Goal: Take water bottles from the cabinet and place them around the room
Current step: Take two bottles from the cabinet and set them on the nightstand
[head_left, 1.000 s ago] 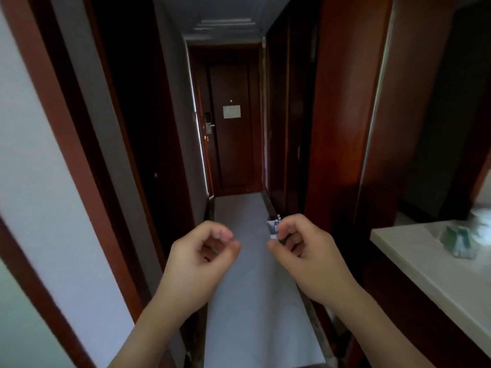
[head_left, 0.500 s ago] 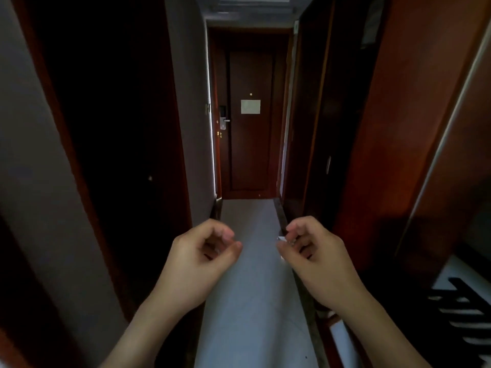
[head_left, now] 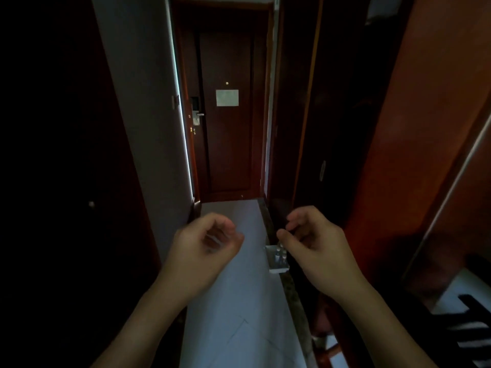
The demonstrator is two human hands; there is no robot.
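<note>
Dim, narrow corridor. Landmark: dark wooden door (head_left: 228, 123) at the far end, shut, seen head-on.

Pale wall (head_left: 143, 107) left of the door, running toward the camera; further left, a dark panel, detail lost in shadow. Reddish-brown cabinet (head_left: 398, 128) right of the door, lining that whole side; nearest panel carries a slanted metal strip. Interior not visible. Light tiled floor (head_left: 233, 301) from the door's foot toward the camera, with a dark stone border along the cabinet side.

Both forearms raised in the foreground, well short of the door, hands level and apart over the floor. Left hand (head_left: 204, 248): fingers curled loosely inward, thumb near the fingertips, nothing in it. Right hand (head_left: 313, 245): fingers loosely curled, thumb and forefinger slightly parted, nothing held.

White tray (head_left: 273, 261) on the floor at the cabinet's base, nearer the camera than the door, partly hidden behind the right hand. Bottles (head_left: 280, 254) standing upright in the tray, small and blurred; count cannot be told. Not touched by either hand.

White sign (head_left: 227, 98) at mid-height on the door. Lock (head_left: 196, 115) with lever handle on the door's left edge. Small peephole above the sign.
</note>
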